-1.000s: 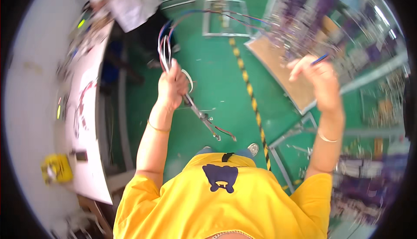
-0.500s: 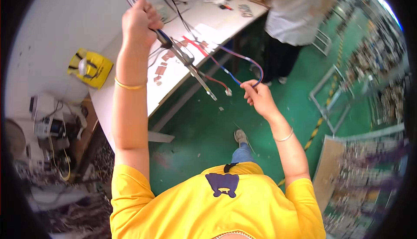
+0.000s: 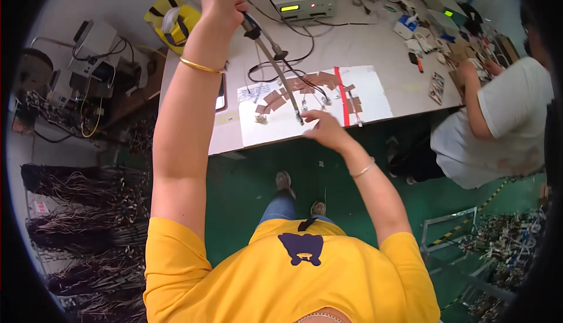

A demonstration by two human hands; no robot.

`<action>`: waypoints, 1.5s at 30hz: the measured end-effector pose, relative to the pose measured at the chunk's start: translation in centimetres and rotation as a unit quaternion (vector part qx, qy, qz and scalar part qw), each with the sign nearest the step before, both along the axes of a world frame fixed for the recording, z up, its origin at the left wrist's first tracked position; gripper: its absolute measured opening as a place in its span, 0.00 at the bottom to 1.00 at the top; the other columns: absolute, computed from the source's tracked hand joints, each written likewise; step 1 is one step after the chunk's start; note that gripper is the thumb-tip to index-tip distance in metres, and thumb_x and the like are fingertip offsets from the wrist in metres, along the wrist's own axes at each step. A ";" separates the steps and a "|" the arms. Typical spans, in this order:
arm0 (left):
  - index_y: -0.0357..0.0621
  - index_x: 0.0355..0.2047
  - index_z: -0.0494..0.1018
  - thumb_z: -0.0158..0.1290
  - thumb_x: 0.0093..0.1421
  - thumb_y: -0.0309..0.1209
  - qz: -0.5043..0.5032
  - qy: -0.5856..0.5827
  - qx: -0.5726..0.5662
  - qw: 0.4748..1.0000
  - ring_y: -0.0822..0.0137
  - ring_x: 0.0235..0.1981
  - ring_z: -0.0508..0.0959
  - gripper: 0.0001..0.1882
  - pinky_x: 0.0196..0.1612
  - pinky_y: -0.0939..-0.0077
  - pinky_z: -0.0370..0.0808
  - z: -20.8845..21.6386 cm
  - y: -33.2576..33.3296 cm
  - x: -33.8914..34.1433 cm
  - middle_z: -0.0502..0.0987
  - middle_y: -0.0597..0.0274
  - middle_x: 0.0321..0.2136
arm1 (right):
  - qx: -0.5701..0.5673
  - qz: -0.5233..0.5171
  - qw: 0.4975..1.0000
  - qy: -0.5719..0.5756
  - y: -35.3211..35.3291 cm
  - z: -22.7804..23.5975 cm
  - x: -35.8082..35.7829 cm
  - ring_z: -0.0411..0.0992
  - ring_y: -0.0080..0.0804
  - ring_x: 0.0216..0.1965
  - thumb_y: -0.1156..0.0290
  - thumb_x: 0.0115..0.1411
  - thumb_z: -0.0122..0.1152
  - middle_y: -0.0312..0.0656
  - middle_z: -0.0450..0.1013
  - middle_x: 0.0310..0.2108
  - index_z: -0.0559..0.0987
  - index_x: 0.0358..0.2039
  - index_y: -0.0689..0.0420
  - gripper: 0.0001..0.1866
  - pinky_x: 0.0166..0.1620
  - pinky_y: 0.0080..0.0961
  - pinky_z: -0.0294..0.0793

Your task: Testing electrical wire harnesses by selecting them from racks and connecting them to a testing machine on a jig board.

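My left hand [image 3: 223, 1] is raised at the top of the view, its fingers wrapped round a wire harness [image 3: 271, 56]. The harness has a long grey sleeved cable with dark fittings, slanting down over the table. Close by its lower end is my right hand [image 3: 326, 130], thumb and fingers apart; whether a fingertip touches the cable end, I cannot tell. Under the harness lies a white board [image 3: 258, 133] with brown tape pieces [image 3: 272, 97], small connectors and a red strip [image 3: 342, 94].
A tester box [image 3: 305, 3] with a lit display stands at the table's back, black leads beside it. A yellow bag [image 3: 182, 21] sits back left. On the right a person in white [image 3: 498, 112] works among tools and parts. Dark wire bundles [image 3: 82, 229] hang at the left.
The view has turned toward the table, bringing the board and tester box into sight. My right hand has let go of the blue and red wires and moved to the grey cable's lower end.
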State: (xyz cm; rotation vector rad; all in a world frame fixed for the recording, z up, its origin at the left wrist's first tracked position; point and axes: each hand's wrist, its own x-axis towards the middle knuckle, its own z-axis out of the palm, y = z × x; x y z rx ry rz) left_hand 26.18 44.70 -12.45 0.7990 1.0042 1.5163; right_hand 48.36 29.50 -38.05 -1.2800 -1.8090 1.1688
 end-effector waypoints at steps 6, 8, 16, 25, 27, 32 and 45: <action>0.51 0.18 0.56 0.45 0.68 0.42 -0.013 -0.018 -0.062 0.998 0.77 0.13 0.48 0.22 0.16 0.81 0.48 -6.1 8.5 -1.7 0.51 0.75 0.13 | -0.014 0.003 0.998 -0.069 4.1 -2.6 -5.6 0.75 0.31 0.27 0.72 0.52 0.65 0.47 0.77 0.28 0.80 0.35 0.64 0.11 0.34 0.25 0.74; 0.46 0.24 0.62 0.48 0.66 0.38 -0.076 0.023 -0.061 0.995 0.73 0.16 0.64 0.16 0.19 0.78 0.63 -8.7 11.7 -4.3 0.61 0.70 0.17 | -0.239 -0.002 0.953 0.187 4.8 -4.4 -7.1 0.75 0.26 0.27 0.78 0.54 0.62 0.42 0.78 0.28 0.80 0.36 0.65 0.08 0.33 0.22 0.75; 0.41 0.45 0.66 0.51 0.64 0.35 -0.227 0.130 -0.072 0.963 0.66 0.38 0.80 0.14 0.41 0.70 0.76 -14.8 12.7 -4.2 0.78 0.56 0.37 | -0.209 -0.027 0.954 0.215 6.3 -3.4 -11.0 0.74 0.22 0.27 0.81 0.55 0.61 0.39 0.76 0.28 0.80 0.40 0.66 0.10 0.34 0.18 0.76; 0.39 0.52 0.64 0.38 0.65 0.58 -0.261 0.374 -0.168 0.874 0.58 0.36 0.81 0.33 0.39 0.59 0.79 -17.2 10.1 -6.5 0.77 0.52 0.39 | 0.236 0.101 0.966 -0.036 6.5 -3.3 -12.5 0.75 0.43 0.29 0.80 0.47 0.63 0.48 0.74 0.25 0.79 0.28 0.62 0.06 0.30 0.32 0.76; 0.37 0.43 0.71 0.39 0.64 0.59 -0.241 0.526 -0.199 0.791 0.57 0.31 0.81 0.34 0.34 0.60 0.79 -16.3 10.0 -6.4 0.78 0.52 0.31 | 0.272 0.095 0.956 -0.059 6.5 -3.1 -12.6 0.74 0.44 0.27 0.78 0.48 0.64 0.47 0.73 0.23 0.76 0.26 0.63 0.05 0.29 0.32 0.75; 0.33 0.30 0.78 0.43 0.65 0.51 -0.172 0.742 -0.127 0.635 0.61 0.25 0.78 0.30 0.30 0.63 0.73 -11.7 8.0 -5.4 0.76 0.54 0.21 | 0.126 0.091 0.988 0.000 7.5 -1.3 -10.3 0.74 0.36 0.22 0.75 0.52 0.64 0.48 0.74 0.22 0.79 0.32 0.62 0.07 0.27 0.29 0.74; 0.27 0.52 0.62 0.45 0.62 0.19 -0.150 -0.127 -0.255 0.947 0.77 0.25 0.71 0.18 0.29 0.85 0.72 -18.0 5.1 7.1 0.73 0.49 0.42 | -0.296 0.032 0.913 0.280 12.7 3.0 0.4 0.70 0.21 0.28 0.51 0.68 0.44 0.41 0.73 0.40 0.70 0.52 0.63 0.26 0.29 0.17 0.71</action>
